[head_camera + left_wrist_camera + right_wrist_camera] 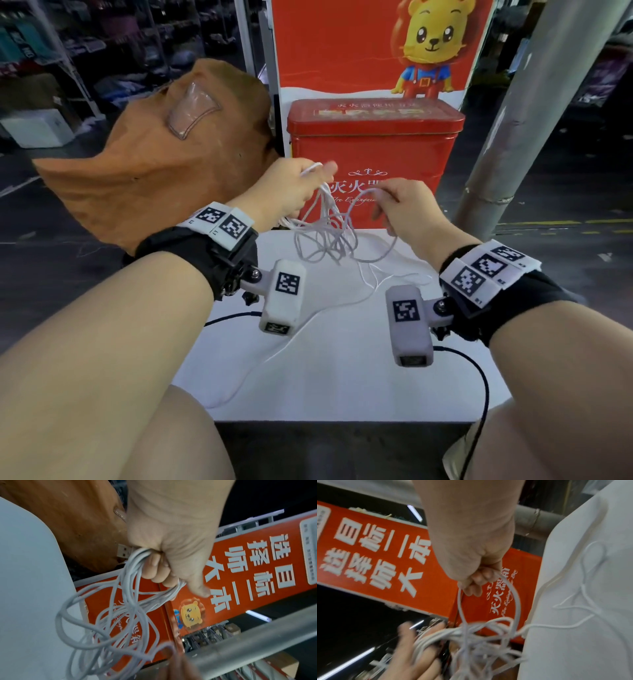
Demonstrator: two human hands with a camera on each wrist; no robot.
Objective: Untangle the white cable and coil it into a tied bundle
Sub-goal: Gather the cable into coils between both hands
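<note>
Tangled white cable (325, 236) hangs between your hands: left hand (291, 192) fingers clench gathered loops, right hand (407, 209) fingers pinch one loop, above the white table (342, 377).

The person is wearing a black strap around each bare forearm. Each black strap is carrying a white band (222, 221) printed with square black-and-white code markers; the right arm's band (486, 270) is showing three. A white boxy camera housing (283, 298) with its own code marker is hanging off each black strap on a small bracket with a silver screw (255, 273). A thin black lead (481, 380) is trailing from the right housing (409, 329).
</note>
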